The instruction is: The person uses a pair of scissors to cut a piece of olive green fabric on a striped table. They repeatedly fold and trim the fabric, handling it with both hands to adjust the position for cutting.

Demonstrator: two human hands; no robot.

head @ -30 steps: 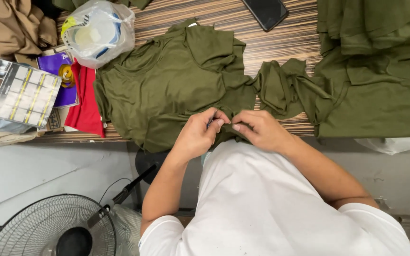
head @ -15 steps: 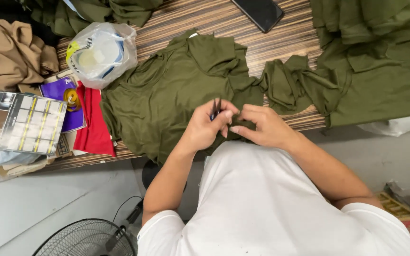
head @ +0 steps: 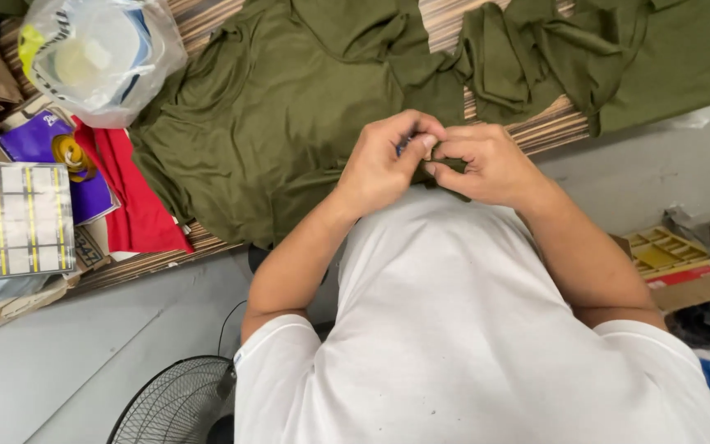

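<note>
- Green cloth, an olive shirt [head: 289, 123], lies spread on the striped wooden table [head: 548, 131]. Its near edge is bunched up at the table's front, between both hands.
- Left hand [head: 388, 160] is curled tight and pinches that edge. Something small and dark peeks out by its fingertips [head: 425, 141]; it is too hidden to name.
- Right hand [head: 486, 164] is curled too, pinching the same cloth and touching the left hand.
- More olive cloth [head: 667, 57] runs off the top right.
- Clear plastic bag [head: 96, 49] at the top left holds blurry white, blue and yellow things.
- Yellow tray [head: 663, 251] sits in a cardboard box on the floor.
- Part of a fan [head: 178, 403] is cut off below.
</note>
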